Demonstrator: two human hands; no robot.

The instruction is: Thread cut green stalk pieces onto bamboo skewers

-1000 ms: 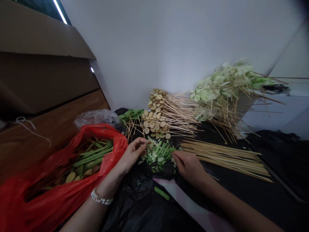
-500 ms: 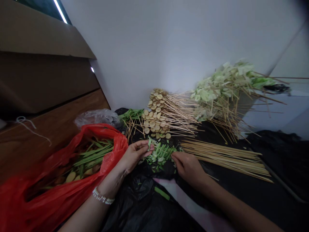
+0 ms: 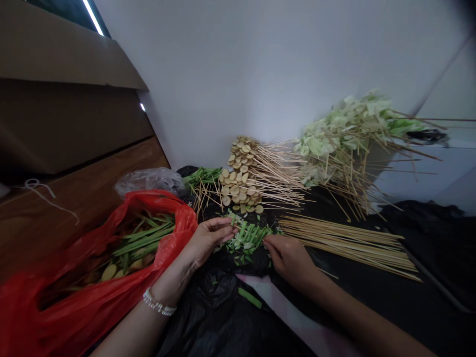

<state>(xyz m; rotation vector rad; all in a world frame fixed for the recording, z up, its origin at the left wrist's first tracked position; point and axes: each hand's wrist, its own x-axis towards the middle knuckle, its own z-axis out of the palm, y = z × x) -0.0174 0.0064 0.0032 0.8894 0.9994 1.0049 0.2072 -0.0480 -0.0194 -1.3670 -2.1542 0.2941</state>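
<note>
Since the earlier frames, little has shifted: the left hand (image 3: 208,237) has been turned slightly palm-up at the 9 o'clock edge of the small heap of cut green stem pieces (image 3: 248,237), and the right hand (image 3: 288,255) has been drawn a touch nearer the heap's 4 o'clock edge. The left hand is held half open, fingers loosely curled, the fingertips (image 3: 229,228) touching the pieces; whether one is pinched cannot be told. A beaded bracelet (image 3: 155,304) is worn on that wrist. The right hand is laid knuckles-up with fingers bent onto the heap, and its grip cannot be told. The heap lies on crumpled black plastic sheeting (image 3: 215,312), directly ahead of the wearer. At 9 o'clock from it, a red plastic bag of long green stalks (image 3: 111,258) is spread open. At 12 o'clock, skewered pale round slices (image 3: 240,176) are piled, and at 2 o'clock, skewered pale green leaves (image 3: 345,134). At 3 o'clock, a bundle of bare bamboo skewers (image 3: 349,240) is laid flat. No writing or label can be read.
</note>
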